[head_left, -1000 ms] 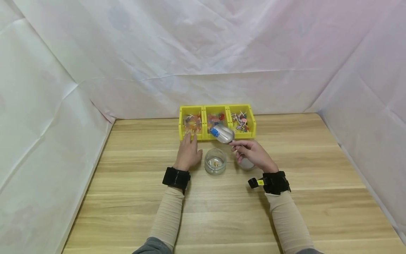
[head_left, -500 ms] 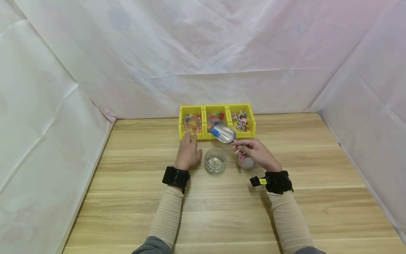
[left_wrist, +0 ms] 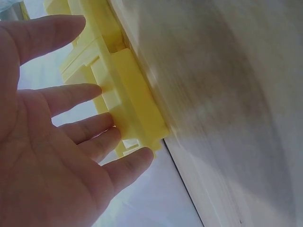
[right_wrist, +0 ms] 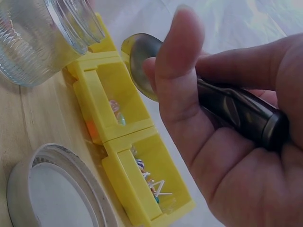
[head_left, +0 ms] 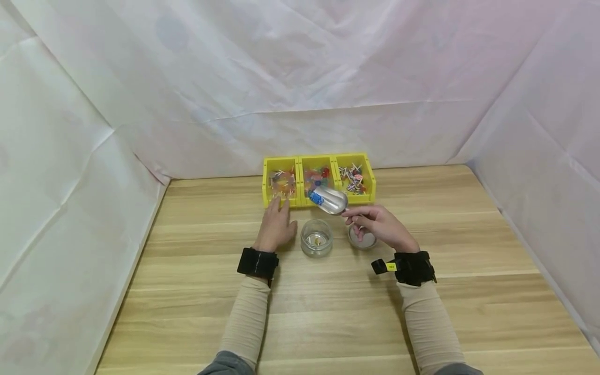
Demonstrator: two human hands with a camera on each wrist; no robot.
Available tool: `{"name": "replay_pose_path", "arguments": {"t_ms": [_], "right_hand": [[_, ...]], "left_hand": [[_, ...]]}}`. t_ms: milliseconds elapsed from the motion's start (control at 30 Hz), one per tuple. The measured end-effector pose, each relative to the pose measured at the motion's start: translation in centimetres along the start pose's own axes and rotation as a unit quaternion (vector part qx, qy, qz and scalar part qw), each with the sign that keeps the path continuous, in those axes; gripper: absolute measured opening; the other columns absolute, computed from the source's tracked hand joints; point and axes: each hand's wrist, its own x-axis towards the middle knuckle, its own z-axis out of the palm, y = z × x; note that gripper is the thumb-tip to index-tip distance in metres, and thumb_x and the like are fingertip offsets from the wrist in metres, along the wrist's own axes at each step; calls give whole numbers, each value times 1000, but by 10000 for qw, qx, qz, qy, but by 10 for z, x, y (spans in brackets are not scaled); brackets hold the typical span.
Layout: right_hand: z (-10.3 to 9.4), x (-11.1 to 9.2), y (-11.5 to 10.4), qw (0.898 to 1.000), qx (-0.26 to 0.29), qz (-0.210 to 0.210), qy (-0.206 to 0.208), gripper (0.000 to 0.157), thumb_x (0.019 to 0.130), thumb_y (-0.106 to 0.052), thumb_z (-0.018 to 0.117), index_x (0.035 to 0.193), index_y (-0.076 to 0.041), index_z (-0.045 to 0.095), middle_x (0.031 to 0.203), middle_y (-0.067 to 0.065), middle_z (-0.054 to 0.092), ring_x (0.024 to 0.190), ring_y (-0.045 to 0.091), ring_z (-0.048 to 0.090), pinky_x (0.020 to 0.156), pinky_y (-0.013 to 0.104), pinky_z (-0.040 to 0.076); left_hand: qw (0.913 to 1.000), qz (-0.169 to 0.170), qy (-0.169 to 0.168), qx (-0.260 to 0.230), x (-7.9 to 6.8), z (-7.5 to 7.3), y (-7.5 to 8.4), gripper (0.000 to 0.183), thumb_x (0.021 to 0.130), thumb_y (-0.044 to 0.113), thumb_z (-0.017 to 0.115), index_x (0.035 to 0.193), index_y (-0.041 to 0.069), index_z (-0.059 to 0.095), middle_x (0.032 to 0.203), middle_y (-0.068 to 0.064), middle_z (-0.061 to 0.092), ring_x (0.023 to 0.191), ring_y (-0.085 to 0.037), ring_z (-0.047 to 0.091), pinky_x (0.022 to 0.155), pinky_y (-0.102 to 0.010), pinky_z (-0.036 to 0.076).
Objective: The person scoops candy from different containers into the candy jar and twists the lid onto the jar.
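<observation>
My left hand [head_left: 275,227] has its fingers extended against the front of the left yellow bin [left_wrist: 135,90]. Nothing is held in it. In the right wrist view my right hand [right_wrist: 222,189] grips the black handle [right_wrist: 236,111] of a metal scoop [head_left: 334,201]. The scoop is raised over the front of the middle yellow bin [head_left: 318,157], tilted toward the left. A blue wrapped piece [head_left: 316,198], perhaps candy, lies at the scoop's lip. Between the hands stands an uncovered glass jar [head_left: 316,251] with a small yellowish-white thing at its bottom.
Below my right hand a round jar lid [head_left: 368,241] lies on the wooden table [head_left: 328,317]. The right yellow bin [head_left: 373,183] holds striped lollipops; the other bins hold colourful pieces. White sheeting [head_left: 300,62] rises behind the bins and at both sides.
My right hand has shifted slightly right and uncovered more of the jar lid. The scoop still carries the blue piece. My left hand keeps its place at the left bin.
</observation>
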Motion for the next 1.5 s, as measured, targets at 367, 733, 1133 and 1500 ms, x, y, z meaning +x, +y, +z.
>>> {"name": "replay_pose_path", "arguments": {"t_ms": [367,733,1133,1500], "right_hand": [[1,1,-5,9998,-112,-23,-152,28,103,-7,51,125,2,65,104,29,63,72,14,62,63,28,58],[-3,1,-5,9996,-143,5,-231,28,103,-7,50,125,3,65,108,36,58,72,14,62,62,28,57],[-6,-4,-7,9995,-233,78,-218,28,102,-7,51,125,2,65,112,36,60,73,14,62,63,32,58],[-8,-5,-3,9992,-251,52,-321,27,102,-9,52,124,2,65,112,37,59,72,15,62,62,36,58]], "left_hand": [[9995,58,35,-295,-4,-11,-2,61,97,26,61,148,1,41,161,-25,20,150,-37,16,123,-49,14],[9988,144,-161,-440,-11,-18,2,59,97,25,62,148,3,43,153,-24,38,142,-39,34,118,-53,28],[9942,235,-818,-662,-22,-21,8,57,100,25,58,149,1,40,150,-22,44,141,-38,38,117,-52,30],[9909,414,-1106,-649,-30,-21,11,59,98,22,61,149,2,40,147,-20,49,138,-36,43,116,-49,34]]}}
